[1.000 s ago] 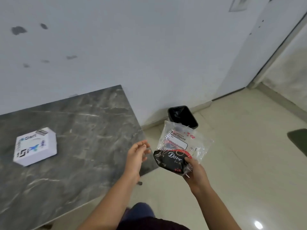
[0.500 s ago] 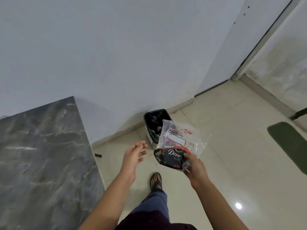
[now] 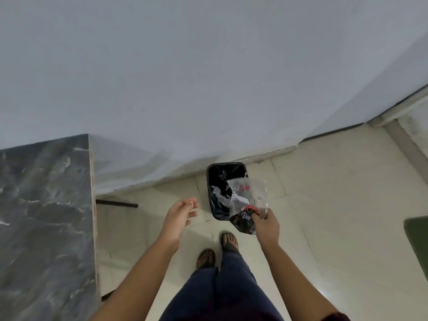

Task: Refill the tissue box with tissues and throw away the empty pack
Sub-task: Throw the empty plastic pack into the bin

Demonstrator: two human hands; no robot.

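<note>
The right hand (image 3: 266, 224) pinches the empty pack (image 3: 246, 205) by its dark printed bottom end, so the clear, slack upper part stands free above the grip; the pack's long axis runs from the hand up and away toward the wall, its open clear end hanging over the mouth of the black-lined bin (image 3: 214, 195) on the floor, placed, I judge, for a drop straight in; the left hand (image 3: 179, 216) is open and empty, fingers loosely spread, near the worktop (image 3: 44, 216) edge, apparently just for balance.
</note>
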